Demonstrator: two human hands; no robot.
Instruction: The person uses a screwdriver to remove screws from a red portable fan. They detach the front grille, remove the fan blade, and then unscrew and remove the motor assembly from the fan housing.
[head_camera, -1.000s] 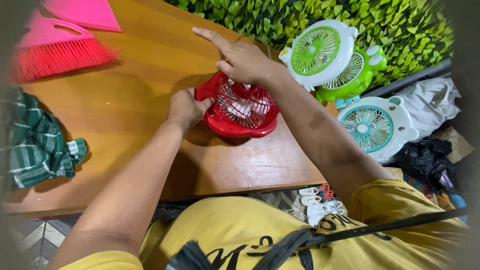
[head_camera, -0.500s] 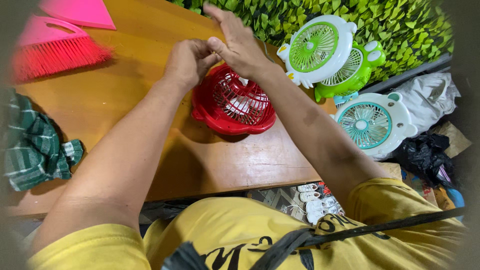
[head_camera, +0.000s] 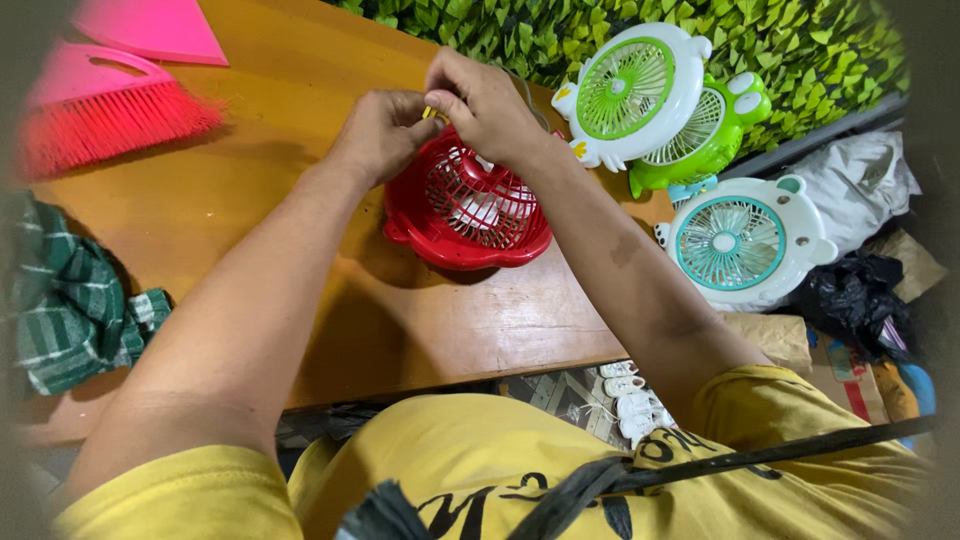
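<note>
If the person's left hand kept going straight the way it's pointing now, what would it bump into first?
The left hand points toward the right hand, just above the red fan. It would likely meet the right hand's fingers almost at once; they already seem to touch around a small yellow piece, though depth is unclear.

Fan (head_camera: 470, 205) on table (head_camera: 250, 210), beneath hands.

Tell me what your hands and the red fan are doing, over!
Left hand and right hand pinching a small yellow piece together. Red fan flat on the wooden table, just below. Nothing blocking it.
</note>
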